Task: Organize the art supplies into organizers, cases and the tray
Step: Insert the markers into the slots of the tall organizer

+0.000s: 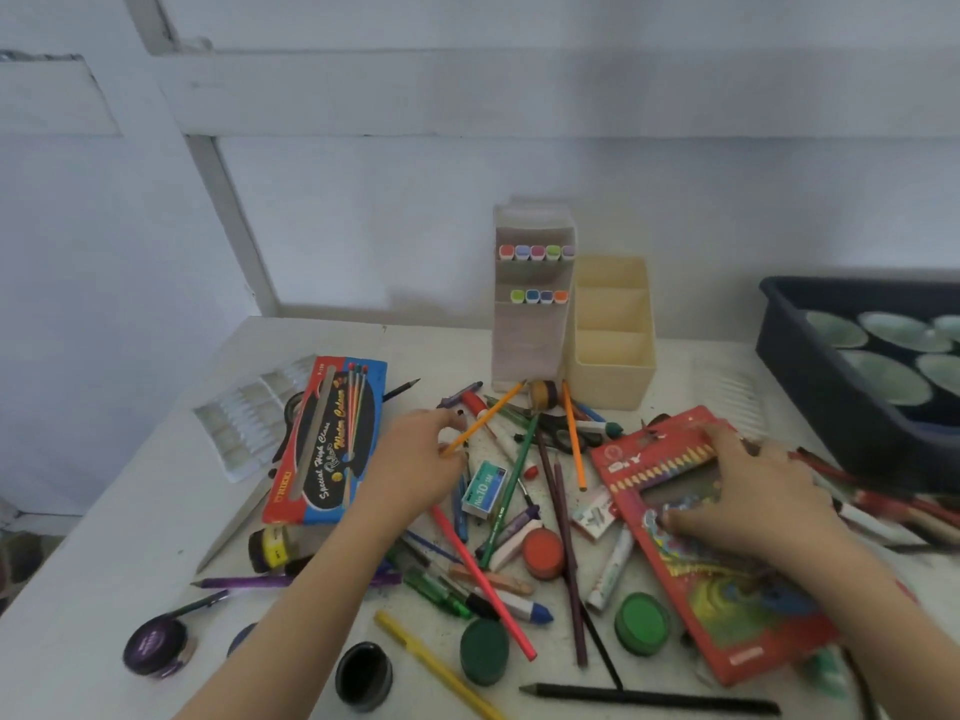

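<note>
Tray (789,356): dark, right of the cream organizer (610,376); holds round green discs.
Pencil box (727,589): red, in front of the organizer; right hand (753,501) presses on it, fingers spread.
Paint box (327,444): far left of the organizer; reads "Special High Class".
Marker stand (530,350): just left of the organizer; two rows of markers.
Staple box (484,489): reads "No.10".
Orange pencil (488,415): among loose pencils in front of the organizer; left hand (415,459) pinches its end.

The single wide-angle view sat at the person's head, facing forward and down onto the white tabletop (130,553). It was near enough that both forearms entered from the bottom edge. The left hand (415,459) and right hand (753,491) lay mid-frame, and the pale painted wall (649,174) rose beyond them.
</note>
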